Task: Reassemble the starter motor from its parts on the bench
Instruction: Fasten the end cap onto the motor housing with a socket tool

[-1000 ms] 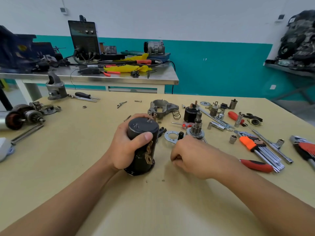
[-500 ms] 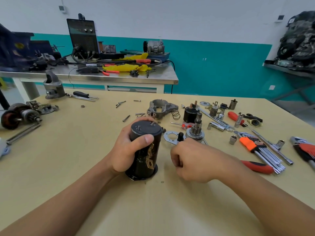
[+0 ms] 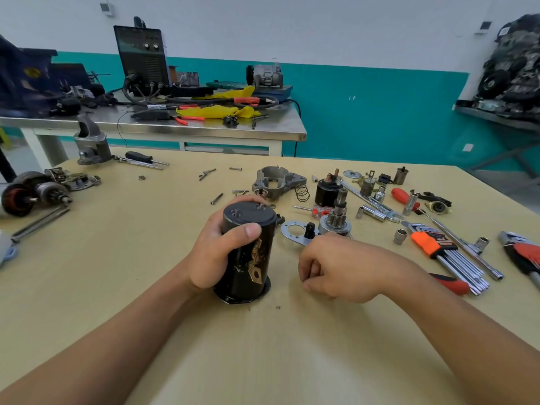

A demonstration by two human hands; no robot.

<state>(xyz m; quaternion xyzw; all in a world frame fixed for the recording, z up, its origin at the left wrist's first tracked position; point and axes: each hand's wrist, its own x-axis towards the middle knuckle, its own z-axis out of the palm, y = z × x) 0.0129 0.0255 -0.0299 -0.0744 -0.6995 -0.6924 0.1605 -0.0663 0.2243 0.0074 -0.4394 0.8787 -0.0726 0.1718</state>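
Tip risk: motor housing (image 3: 249, 267), centre frame.
Left hand (image 3: 213, 258) wraps it upright; right hand (image 3: 342, 270) curled, contents unseen. Slack grip could tip it onto the metal plate (image 3: 285, 230).

Black motor housing (image 3: 248, 252), gold-flecked; tan bench (image 3: 146, 258); orange-sleeved hex keys (image 3: 447, 252)

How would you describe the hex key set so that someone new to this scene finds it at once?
On the light wooden bench, look just right of the person's right hand, among the scattered tools. The hex key set lies flat there, its chrome keys fanned toward the near edge. Alone among its neighbours, it is clipped in an orange holder.
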